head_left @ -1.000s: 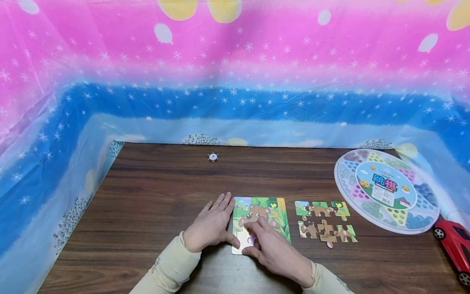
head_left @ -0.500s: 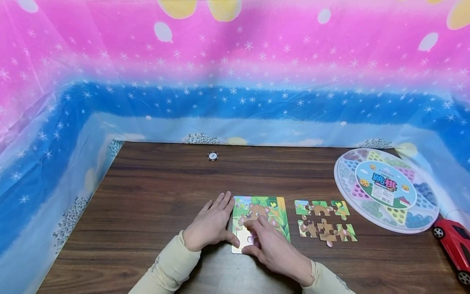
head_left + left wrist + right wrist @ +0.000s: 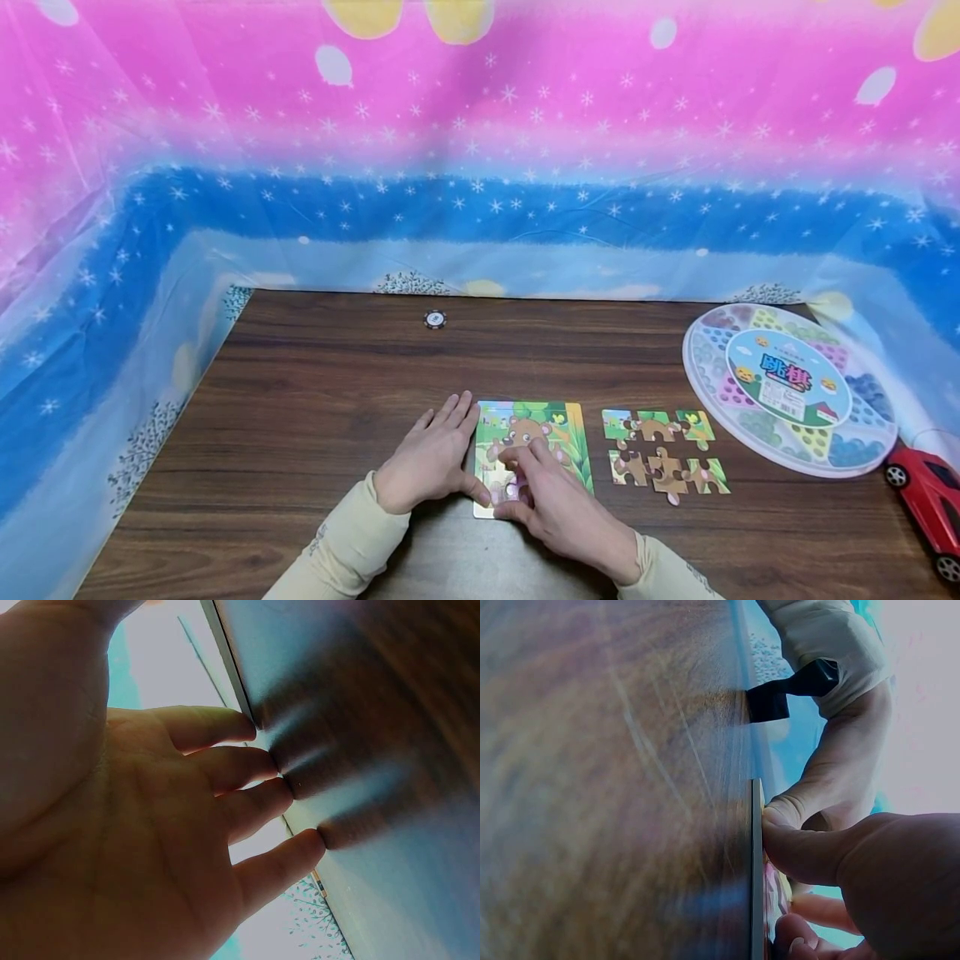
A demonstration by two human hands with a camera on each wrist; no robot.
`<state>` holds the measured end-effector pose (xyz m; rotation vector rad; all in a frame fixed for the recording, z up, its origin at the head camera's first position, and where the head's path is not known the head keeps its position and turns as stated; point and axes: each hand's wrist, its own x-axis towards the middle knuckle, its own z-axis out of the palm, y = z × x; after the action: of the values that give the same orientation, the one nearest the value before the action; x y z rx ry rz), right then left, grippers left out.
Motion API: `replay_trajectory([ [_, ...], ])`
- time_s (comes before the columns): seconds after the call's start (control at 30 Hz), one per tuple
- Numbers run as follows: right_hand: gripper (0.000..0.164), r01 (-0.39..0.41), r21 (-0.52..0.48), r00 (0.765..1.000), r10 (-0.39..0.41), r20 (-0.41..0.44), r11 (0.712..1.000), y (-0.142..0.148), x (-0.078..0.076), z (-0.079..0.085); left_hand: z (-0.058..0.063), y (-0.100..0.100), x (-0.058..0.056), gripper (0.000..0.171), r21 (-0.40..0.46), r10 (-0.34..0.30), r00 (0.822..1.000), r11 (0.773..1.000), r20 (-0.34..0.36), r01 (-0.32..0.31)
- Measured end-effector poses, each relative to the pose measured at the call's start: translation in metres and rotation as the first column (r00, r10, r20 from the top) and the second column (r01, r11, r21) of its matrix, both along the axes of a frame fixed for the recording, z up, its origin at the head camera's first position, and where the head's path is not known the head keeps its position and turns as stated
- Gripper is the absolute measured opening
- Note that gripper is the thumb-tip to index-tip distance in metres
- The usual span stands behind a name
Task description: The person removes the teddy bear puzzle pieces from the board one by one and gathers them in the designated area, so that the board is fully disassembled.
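Observation:
A jigsaw puzzle board [image 3: 576,423] with a bear picture lies flat on the table. My left hand [image 3: 431,462] rests along its left edge, fingers straight and fingertips on the tabletop in the left wrist view, thumb at the board's lower left corner. Over the board's lower part, my right hand [image 3: 562,510] has its fingers bent and pinches a puzzle piece [image 3: 512,489], partly hidden by the fingers. In the right wrist view this piece [image 3: 778,891] stands slightly raised from the board beside the thumb. Right of the board lie two rows of puzzle pieces [image 3: 657,430].
A round, clear Chinese checkers box [image 3: 787,387] stands at the right, with a red toy car [image 3: 926,504] in front of it. A poker chip [image 3: 435,319] lies near the back of the brown wooden table [image 3: 322,375]. Patterned cloth [image 3: 480,208] hangs around the back and sides.
Both hands stay almost in place. The bright glare on the board's lower left part has faded, so more of its picture shows by the right fingers.

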<state>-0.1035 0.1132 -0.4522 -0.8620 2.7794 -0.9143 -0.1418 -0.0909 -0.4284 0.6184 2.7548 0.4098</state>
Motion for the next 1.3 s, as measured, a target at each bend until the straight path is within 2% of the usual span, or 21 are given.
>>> replay_trajectory([
  [0.4,0.047,-0.014,-0.036,1.0,0.015,0.026,0.999,0.002,-0.0006,0.0002,0.0011,0.0012,-0.0004,0.122,-0.012,0.005,1.0,1.0,0.013,-0.004],
  [0.77,0.046,-0.006,-0.02,1.0,0.007,0.02,1.0,0.0017,-0.001,0.0003,0.0011,0.0017,-0.0001,0.124,-0.018,0.011,1.0,1.0,0.01,-0.011],
  [0.97,0.041,-0.011,-0.056,0.999,0.013,0.041,0.998,0.0014,-0.0016,0.0005,0.0006,0.0022,-0.0009,0.125,-0.02,0.012,1.0,1.0,0.004,-0.012],
  [1.3,0.039,-0.015,-0.086,0.999,0.018,0.03,0.996,0.0006,-0.0026,-0.0003,0.0007,0.0003,0.0004,0.128,0.016,-0.003,1.0,1.0,-0.004,0.003],
])
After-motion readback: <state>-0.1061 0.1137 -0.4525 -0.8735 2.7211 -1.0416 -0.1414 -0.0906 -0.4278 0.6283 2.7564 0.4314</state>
